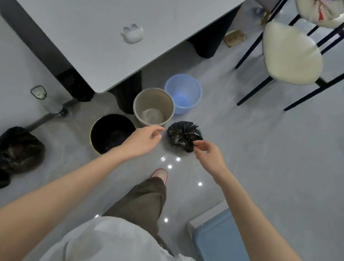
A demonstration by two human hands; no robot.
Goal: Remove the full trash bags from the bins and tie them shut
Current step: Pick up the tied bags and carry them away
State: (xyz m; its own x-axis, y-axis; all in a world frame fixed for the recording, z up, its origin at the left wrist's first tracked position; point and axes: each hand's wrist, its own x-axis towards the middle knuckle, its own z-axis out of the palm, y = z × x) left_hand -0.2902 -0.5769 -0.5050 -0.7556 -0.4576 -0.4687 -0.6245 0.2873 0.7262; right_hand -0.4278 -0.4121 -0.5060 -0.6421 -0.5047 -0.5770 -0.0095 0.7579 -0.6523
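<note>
between the hands [173, 143], a black bag [184, 135]

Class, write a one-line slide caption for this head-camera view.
Both hands reach toward a gathered black trash bag beside three bins.

Grey glossy floor [277, 148]. Tied black bag [182, 135] sits just beyond right fingertips [197, 143]. Beige bin [154, 107] just past left fingertips [159, 129], blue bin [183, 93] farther, black bin [111, 134] left of them. Two dark bags [2, 159] far left.
</note>
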